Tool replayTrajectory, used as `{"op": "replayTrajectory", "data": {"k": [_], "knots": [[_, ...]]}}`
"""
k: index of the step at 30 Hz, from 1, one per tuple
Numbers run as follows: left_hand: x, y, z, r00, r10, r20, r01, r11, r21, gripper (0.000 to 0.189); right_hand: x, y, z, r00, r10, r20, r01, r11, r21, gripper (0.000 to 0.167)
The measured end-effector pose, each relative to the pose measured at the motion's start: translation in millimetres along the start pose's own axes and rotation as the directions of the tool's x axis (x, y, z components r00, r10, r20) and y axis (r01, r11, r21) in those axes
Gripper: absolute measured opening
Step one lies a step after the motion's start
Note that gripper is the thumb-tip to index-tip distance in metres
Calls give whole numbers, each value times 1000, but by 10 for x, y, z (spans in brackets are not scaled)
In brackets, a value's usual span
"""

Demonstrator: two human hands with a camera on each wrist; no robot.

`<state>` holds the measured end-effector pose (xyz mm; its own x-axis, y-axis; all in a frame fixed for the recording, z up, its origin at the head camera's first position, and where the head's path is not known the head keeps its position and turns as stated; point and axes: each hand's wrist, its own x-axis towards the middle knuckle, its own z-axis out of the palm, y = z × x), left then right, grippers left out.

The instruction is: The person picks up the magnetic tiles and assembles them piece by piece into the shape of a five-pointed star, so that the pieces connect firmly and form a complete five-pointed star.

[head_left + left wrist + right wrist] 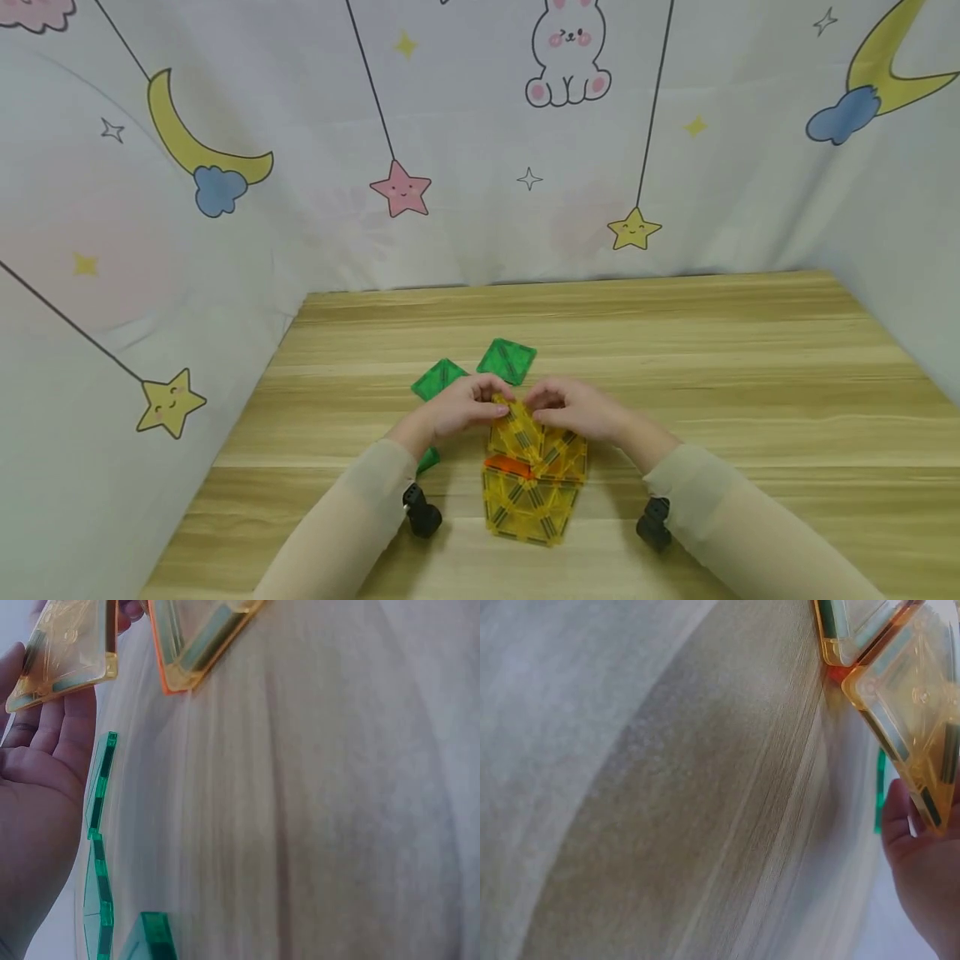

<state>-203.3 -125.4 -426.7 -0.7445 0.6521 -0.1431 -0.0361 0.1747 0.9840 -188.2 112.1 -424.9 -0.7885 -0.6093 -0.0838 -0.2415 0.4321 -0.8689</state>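
Both hands are at the far side of a cluster of translucent yellow magnetic tiles (531, 508) on the table. My left hand (467, 407) pinches a raised yellow magnetic tile (75, 645), thumb on one side and fingers behind it. From the right, my right hand (581, 410) pinches the pointed end of another yellow magnetic tile (911, 697). These upper tiles tilt up from the table. An orange tile (508, 465) shows between the raised tiles and the lower yellow ones. Some of the right fingers are hidden behind the tile in the right wrist view.
Beyond the left hand lie green magnetic tiles: one pair (507, 361) farther back, another pair (439, 378) nearer. A further green piece (427, 460) is partly hidden by the left forearm. White printed cloth (480, 225) hangs behind the wooden table (720, 358).
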Motion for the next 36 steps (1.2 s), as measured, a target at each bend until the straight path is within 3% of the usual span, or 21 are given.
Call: {"op": "replayTrajectory", "data": {"k": [5, 14, 22, 36], "knots": [[-25, -45, -25, 1000, -9, 1, 9, 1000, -16, 21, -1, 11, 13, 999, -2, 39, 2, 1000, 0, 27], [-84, -114, -57, 995, -103, 15, 103, 995, -18, 23, -17, 52, 28, 998, 4, 61, -3, 1000, -14, 29], [-76, -120, -31, 996, -92, 7, 92, 996, 7, 25, -47, 77, 19, 998, -2, 64, 4, 1000, -31, 28], [57, -107, 88, 998, -49, -31, 52, 995, 91, 28, -65, 80, -33, 997, 20, 69, -20, 1000, -4, 32]]}}
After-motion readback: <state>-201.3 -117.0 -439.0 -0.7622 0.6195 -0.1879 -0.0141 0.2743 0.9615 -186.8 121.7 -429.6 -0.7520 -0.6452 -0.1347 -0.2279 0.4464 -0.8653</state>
